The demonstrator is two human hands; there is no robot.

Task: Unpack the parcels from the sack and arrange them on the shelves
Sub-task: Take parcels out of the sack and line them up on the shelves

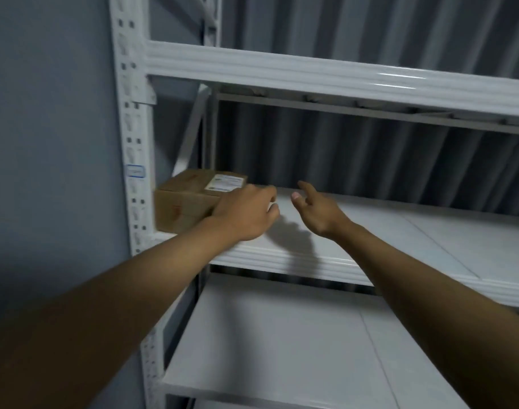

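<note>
Cardboard parcel (190, 202) sits at the far left end of the middle shelf (370, 231), long side along the front edge. Our left hand (246, 214) hovers at its right end, fingers loosely curled, empty. Right hand (317, 209) spread, further off.

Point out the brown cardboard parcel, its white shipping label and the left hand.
Brown cardboard parcel (181, 208), head view, front face.
White shipping label (225, 183), head view, centre.
Left hand (246, 212), head view, back of hand.

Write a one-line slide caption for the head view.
Cardboard parcel sits at the left end of the middle shelf; left hand beside it, right hand open above the shelf.
</note>
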